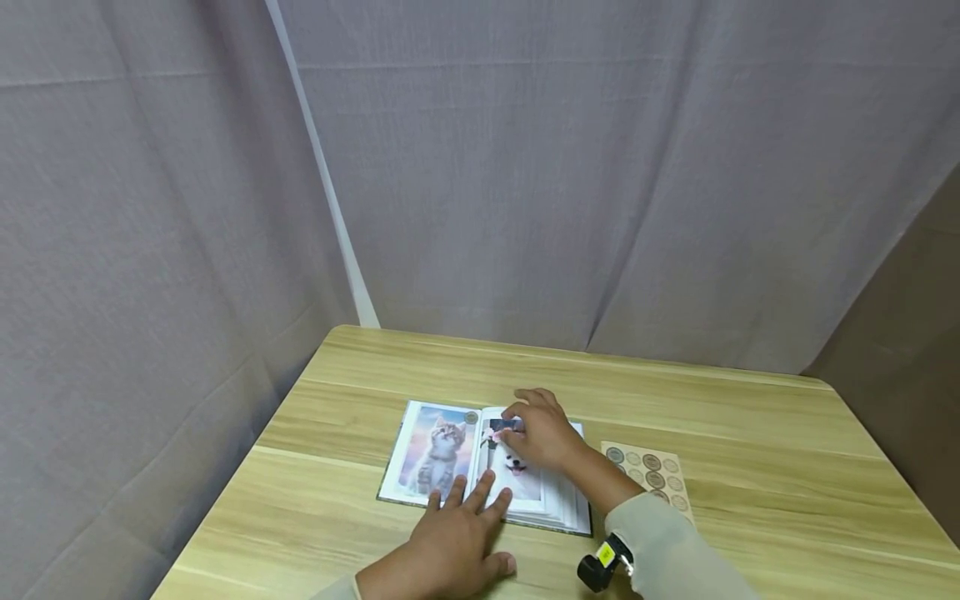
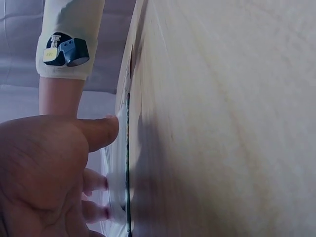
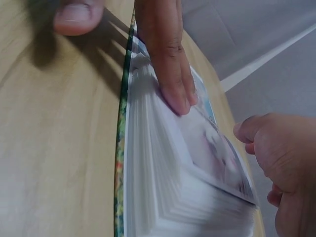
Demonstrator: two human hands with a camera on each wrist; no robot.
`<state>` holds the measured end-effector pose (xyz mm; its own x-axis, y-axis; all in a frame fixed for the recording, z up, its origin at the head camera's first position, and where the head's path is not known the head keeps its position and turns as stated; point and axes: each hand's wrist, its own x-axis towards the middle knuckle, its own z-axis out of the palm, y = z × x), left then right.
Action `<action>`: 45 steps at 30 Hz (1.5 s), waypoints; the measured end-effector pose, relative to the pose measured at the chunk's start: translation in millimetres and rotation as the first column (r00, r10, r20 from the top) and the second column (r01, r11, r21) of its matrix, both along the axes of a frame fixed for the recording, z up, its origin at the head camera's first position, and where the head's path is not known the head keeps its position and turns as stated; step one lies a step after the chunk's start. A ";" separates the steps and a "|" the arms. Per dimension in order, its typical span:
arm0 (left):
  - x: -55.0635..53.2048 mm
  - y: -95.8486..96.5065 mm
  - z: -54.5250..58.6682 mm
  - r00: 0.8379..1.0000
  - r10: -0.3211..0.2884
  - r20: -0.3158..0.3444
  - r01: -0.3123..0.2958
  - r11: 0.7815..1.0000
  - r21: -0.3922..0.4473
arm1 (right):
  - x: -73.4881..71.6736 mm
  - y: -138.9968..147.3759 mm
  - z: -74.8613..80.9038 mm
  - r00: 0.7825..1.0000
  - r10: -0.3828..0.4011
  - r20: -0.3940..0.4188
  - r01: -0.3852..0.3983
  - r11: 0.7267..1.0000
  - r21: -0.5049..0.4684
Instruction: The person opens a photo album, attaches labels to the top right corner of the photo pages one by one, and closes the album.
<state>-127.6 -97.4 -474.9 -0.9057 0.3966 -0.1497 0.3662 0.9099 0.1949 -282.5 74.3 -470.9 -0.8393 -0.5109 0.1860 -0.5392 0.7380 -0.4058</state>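
Observation:
An open photo album (image 1: 566, 506) lies on the table, a kitten photo (image 1: 437, 454) on its left page and a white dog photo (image 1: 527, 486) on its right. A round sticker (image 1: 471, 417) sits at the kitten photo's upper right corner. My left hand (image 1: 459, 542) rests its outstretched fingers on the lower edge of the pages near the fold, thumb off to the side. Over the top of the dog photo is my right hand (image 1: 542, 432), bent thumb and index finger apart, close above the page. No held thing shows between them.
A sheet of round stickers (image 1: 651, 471) lies right of the album, partly under the right forearm. The wooden table (image 1: 315, 467) extends around them. Grey curtains (image 1: 487, 183) hang behind and at the left. A small camera (image 1: 603, 562) is strapped to the right wrist.

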 end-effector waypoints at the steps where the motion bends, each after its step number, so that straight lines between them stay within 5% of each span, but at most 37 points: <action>1: -0.1 0.0 -0.1 1.000 0.001 -0.003 -0.001 1.000 0.005 | 0.5 1.6 -0.6 1.000 0.000 -0.006 0.000 1.000 -0.001; 25: -2.2 2.7 0.4 0.999 0.039 -0.027 -0.036 0.996 0.085 | 22.3 40.1 3.7 0.988 0.065 -0.138 -0.075 0.995 -0.069; 45: 0.1 9.2 10.5 0.990 0.036 -0.135 -0.012 0.986 0.169 | 44.5 77.9 0.6 0.983 0.057 -0.174 -0.071 0.995 -0.073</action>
